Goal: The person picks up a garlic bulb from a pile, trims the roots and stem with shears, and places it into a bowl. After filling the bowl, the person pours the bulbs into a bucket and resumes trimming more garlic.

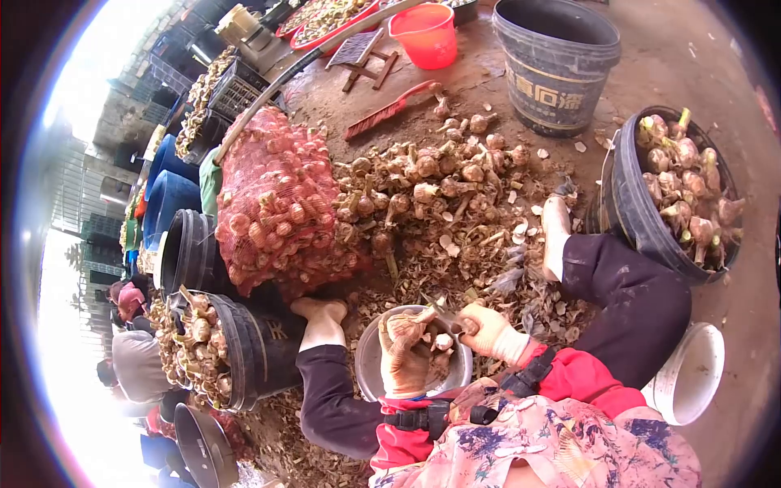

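Observation:
Over a metal bowl, my left hand in a soiled work glove has its fingers curled round a brownish bulb, mostly hidden by the glove. My right hand, gloved too, is closed at the bowl's right rim on a small knife, its narrow blade pointing toward the left hand. Pale peeled pieces lie in the bowl between the hands. Beyond the bowl spreads a heap of brown bulbs with stubby stems, among dry papery skins.
A red mesh sack full of bulbs stands ahead left. Bulb-filled black buckets flank me, left and right. A white bucket is by my right knee. Farther off are a black bucket, red bucket and red brush.

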